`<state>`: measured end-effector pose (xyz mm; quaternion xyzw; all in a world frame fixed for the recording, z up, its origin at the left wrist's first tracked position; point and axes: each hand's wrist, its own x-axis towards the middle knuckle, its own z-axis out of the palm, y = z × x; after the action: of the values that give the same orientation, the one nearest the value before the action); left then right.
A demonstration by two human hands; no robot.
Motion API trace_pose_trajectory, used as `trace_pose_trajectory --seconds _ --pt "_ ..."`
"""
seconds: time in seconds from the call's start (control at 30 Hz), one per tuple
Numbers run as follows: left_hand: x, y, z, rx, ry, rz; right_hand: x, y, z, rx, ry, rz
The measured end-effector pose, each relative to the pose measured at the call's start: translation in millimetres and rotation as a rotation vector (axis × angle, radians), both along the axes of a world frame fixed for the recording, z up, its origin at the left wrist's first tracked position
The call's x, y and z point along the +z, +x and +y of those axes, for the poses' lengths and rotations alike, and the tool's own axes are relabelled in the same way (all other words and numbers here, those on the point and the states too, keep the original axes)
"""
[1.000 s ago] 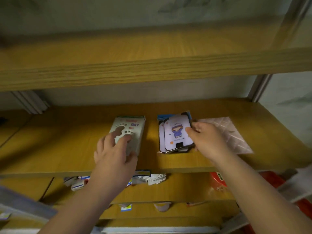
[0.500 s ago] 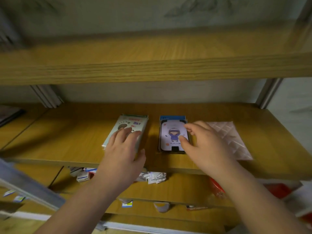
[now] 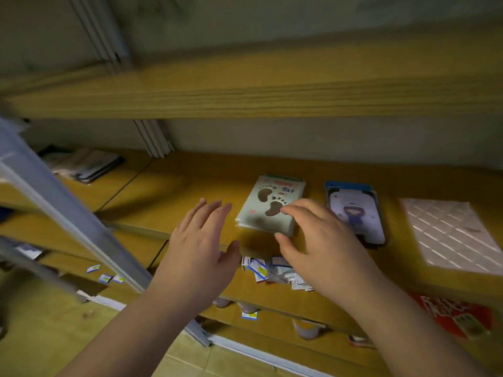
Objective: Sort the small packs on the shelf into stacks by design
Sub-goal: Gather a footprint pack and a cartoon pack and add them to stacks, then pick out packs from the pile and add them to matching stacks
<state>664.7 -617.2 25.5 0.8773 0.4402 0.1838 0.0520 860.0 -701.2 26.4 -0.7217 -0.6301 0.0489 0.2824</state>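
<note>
Wooden shelf (image 3: 177, 186) fills the view, honey-coloured boards under dim light, with another board overhead. On it, a pale green stack of packs with brown footprints (image 3: 269, 205) sits near the front edge, and just beside it on the right lies the blue-edged stack with a cartoon figure (image 3: 353, 210). Further right, a white quilted sheet (image 3: 451, 235) lies flat. Left hand (image 3: 198, 254) hovers over the shelf edge, fingers straight and spread, holding nothing, a little apart from the footprint stack. Right hand (image 3: 324, 246) reaches over that stack's right side, fingers loosely bent with the tips at its surface, thumb near its front corner; whether it actually grips is hard to tell. Below, small loose packs (image 3: 272, 270) litter the lower shelf.
</note>
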Motion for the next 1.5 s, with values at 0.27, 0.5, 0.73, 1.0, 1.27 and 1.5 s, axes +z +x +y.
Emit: trace_pose_trajectory --seconds 0.27,0.5,0.73,1.0,1.27,1.5 --pt "-0.5 -133.4 40.7 0.128 -0.028 -0.089 11.6 -118.5 57.5 0.088 -0.036 -0.084" --pt "-1.3 -304.7 91.8 0.304 -0.034 -0.17 13.1 -276.5 130.3 0.199 -0.064 -0.079" --pt "2.6 -424.5 139.4 0.362 -0.061 -0.201 16.7 -401.0 199.2 0.271 -0.036 -0.072" --pt "-7.7 -490.5 194.2 0.371 -0.131 -0.271 5.7 -473.7 263.2 0.339 -0.114 -0.098" --pt "-10.4 -496.3 275.4 0.357 -0.189 -0.286 -2.2 -486.0 345.1 0.316 -0.086 -0.084" --pt "5.8 -516.3 359.3 0.396 -0.165 -0.243 8.5 -517.6 437.1 0.334 -0.023 -0.049"
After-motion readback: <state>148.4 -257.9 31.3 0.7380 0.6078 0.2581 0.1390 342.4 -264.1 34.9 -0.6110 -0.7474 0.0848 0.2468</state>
